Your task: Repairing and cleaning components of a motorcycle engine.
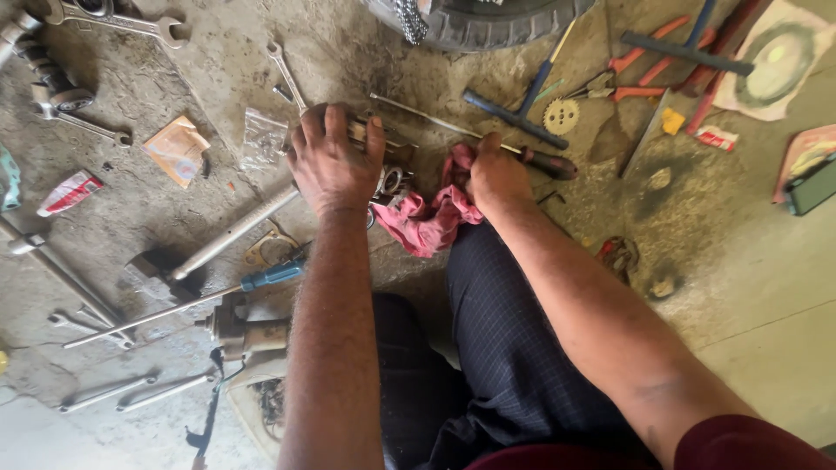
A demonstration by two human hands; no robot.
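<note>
My left hand (331,157) lies palm down on a small metal part (387,152) on the dirty concrete floor, fingers curled over its far side. My right hand (495,174) is closed on a crumpled pink rag (431,218) that trails toward my knee. A long screwdriver with a dark handle (549,163) lies just beyond the right hand, its thin shaft running left behind both hands. Round metal rings (392,181) sit between the two hands. What the left palm covers is hidden.
Wrenches (117,19), a hammer (218,244), a blue-handled screwdriver (270,276) and several spanners lie at the left. A tyre (488,22) sits at the top. A sprocket (561,115), T-handle wrench (522,109) and red-handled pliers (644,61) lie at the right. My dark-trousered knee (496,331) is below.
</note>
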